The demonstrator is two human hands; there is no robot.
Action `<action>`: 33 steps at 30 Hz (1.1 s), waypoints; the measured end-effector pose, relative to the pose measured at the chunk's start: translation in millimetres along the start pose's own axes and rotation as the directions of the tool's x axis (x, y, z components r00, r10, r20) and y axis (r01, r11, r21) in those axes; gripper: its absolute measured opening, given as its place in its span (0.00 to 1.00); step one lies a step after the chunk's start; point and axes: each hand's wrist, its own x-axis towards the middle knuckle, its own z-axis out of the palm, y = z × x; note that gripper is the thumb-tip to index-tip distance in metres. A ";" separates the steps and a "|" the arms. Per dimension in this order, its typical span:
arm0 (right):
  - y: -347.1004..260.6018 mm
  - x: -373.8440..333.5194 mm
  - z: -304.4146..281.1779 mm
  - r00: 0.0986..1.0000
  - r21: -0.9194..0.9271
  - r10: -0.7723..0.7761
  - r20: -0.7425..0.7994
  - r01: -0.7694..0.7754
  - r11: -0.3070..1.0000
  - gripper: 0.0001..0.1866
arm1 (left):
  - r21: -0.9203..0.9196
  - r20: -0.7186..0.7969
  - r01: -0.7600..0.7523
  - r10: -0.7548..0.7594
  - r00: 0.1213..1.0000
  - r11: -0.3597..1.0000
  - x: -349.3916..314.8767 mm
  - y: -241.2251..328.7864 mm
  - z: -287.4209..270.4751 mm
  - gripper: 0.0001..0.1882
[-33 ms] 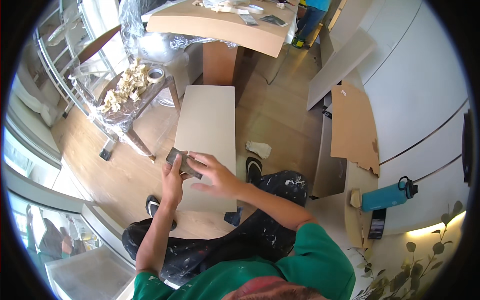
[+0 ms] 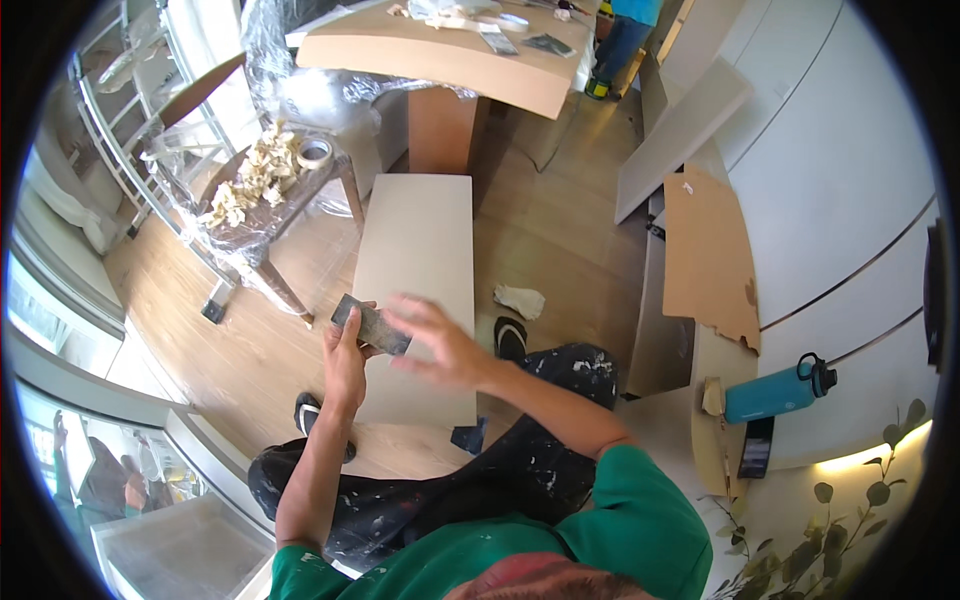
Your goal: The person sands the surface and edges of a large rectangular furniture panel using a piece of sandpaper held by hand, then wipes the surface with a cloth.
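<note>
My left hand point(image 2: 345, 365) grips a dark grey rectangular sanding block point(image 2: 372, 326), thumb on its upper face and fingers beneath. Just right of the block is my right hand point(image 2: 436, 343), its fingers stretched apart and a little blurred by motion. Nothing shows in that hand, and whether a fingertip touches the block's edge is hard to tell. Below both hands lies a long pale board point(image 2: 415, 240), stretching away from me between my feet.
A plastic-wrapped chair point(image 2: 240, 235) holds crumpled masking tape and a tape roll point(image 2: 314, 152). Ahead stands a covered table point(image 2: 430, 70). On the right are a cardboard sheet point(image 2: 708, 260), a teal bottle point(image 2: 770, 398) and a phone point(image 2: 757, 448). A white cloth point(image 2: 519, 300) lies on the floor; another person point(image 2: 622, 45) stands far off.
My right hand has shifted slightly right, off the block's face, showing more of it. The left hand keeps its hold. The whole view has shifted very slightly.
</note>
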 end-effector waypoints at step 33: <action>-31.3 123.1 -64.9 0.965 0.362 0.260 0.031 -0.254 0.897 0.17 | -0.246 -0.075 -0.262 0.251 0.965 0.933 12.6 83.5 -4.8 0.16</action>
